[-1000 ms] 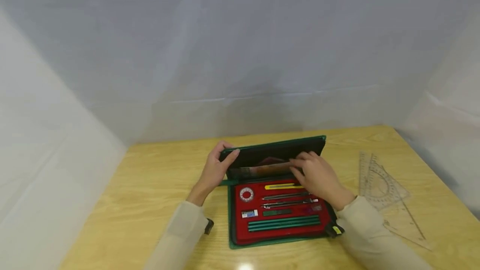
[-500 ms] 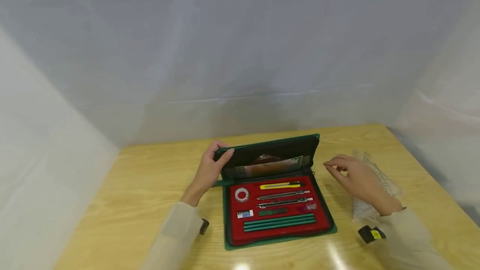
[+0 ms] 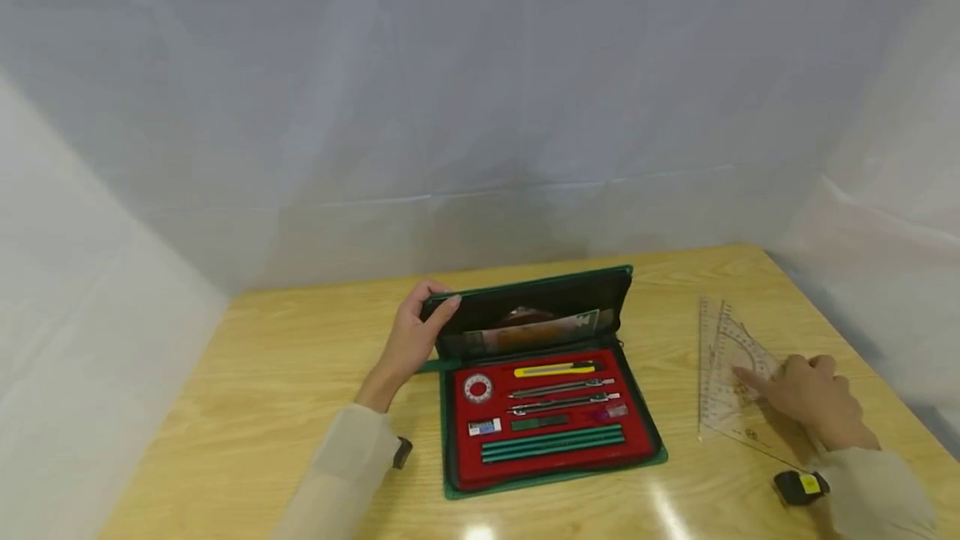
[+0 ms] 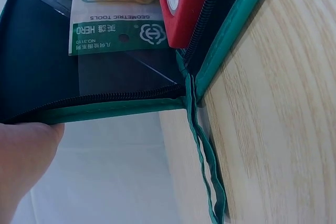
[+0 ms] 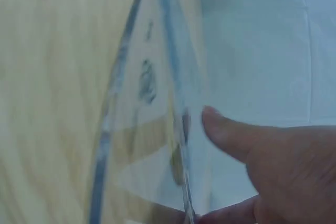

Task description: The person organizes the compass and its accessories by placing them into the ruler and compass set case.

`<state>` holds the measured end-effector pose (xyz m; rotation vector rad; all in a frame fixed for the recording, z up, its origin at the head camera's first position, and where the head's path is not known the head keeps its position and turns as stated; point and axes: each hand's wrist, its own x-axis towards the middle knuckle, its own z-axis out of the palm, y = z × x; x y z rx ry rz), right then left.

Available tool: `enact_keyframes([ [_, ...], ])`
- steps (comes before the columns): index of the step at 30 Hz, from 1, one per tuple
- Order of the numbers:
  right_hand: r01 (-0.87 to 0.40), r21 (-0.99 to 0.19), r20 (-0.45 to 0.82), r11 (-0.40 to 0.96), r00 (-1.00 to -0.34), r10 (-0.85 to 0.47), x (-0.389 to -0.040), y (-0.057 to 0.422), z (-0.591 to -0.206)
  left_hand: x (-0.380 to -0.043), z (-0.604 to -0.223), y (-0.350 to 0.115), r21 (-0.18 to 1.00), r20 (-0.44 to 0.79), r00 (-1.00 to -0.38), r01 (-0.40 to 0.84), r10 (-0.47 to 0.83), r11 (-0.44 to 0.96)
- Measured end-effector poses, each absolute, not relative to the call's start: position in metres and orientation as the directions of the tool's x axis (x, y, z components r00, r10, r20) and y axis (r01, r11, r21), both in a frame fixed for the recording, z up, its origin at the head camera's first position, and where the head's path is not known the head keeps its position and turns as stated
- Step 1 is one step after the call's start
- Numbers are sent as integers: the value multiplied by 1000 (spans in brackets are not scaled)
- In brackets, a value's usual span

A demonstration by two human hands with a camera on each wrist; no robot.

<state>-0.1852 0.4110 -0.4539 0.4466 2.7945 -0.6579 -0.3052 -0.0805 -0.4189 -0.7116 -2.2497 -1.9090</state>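
A green zip case [image 3: 555,480] with a red tray of drawing tools stands on the table, its lid [image 3: 551,294] raised. My left hand [image 3: 408,340] grips the lid's left edge, thumb on the inner side; in the left wrist view that thumb [image 4: 26,150] lies at the lid's rim. Inside the lid sits a printed card [image 4: 115,19]. Two clear set squares [image 3: 731,407] overlap on the table to the right. Over their right part is my right hand [image 3: 813,398], thumb stretched out. In the blurred right wrist view that thumb [image 5: 226,132] appears apart from the clear plastic.
In the tray lie a yellow cutter [image 3: 555,369], two compasses [image 3: 566,400], green pencils [image 3: 551,444], a white eraser [image 3: 484,427] and a round white dial [image 3: 477,388]. A pale cloth wall [image 3: 480,107] rises behind the wooden table [image 3: 300,407].
My right hand has left the lid pocket and moved right, down to the set squares. The left hand still holds the lid up. The view has shifted slightly.
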Motion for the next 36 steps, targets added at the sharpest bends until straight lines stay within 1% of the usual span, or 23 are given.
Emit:
enact_keyframes([
  [2,335,-391,-299,857,-927,226,-186,413,-453,-306,-419,-82,903,383,-886,418,261,96],
  [6,309,-417,-262,855,-941,213,-187,411,-452,-309,-421,-83,903,396,-886,424,240,75],
  [12,272,-447,-204,852,-959,199,-187,411,-458,-309,-420,-84,933,329,-915,353,232,69],
  [14,256,-457,-190,852,-964,188,-188,413,-461,-306,-416,-84,936,324,-916,346,237,58],
  [18,263,-471,-199,842,-962,188,-191,421,-466,-306,-413,-82,938,325,-915,345,241,46],
  [21,281,-474,-226,835,-955,193,-193,429,-466,-310,-420,-81,935,339,-912,354,231,30],
  [23,294,-499,-245,815,-950,193,-194,434,-466,-309,-420,-80,934,338,-913,355,229,36],
  [26,310,-572,-238,759,-949,208,-192,439,-468,-303,-410,-77,939,323,-913,343,249,39],
  [29,306,-675,-186,671,-951,246,-187,441,-468,-295,-399,-75,943,306,-913,330,269,50],
  [30,293,-697,-159,654,-953,258,-186,441,-468,-295,-399,-75,941,311,-911,335,269,45],
  [33,235,-818,-97,525,-956,278,-184,440,-468,-294,-399,-75,939,320,-910,342,264,41],
  [36,179,-890,-54,419,-954,294,-182,440,-470,-294,-400,-75,938,321,-911,343,260,45],
])
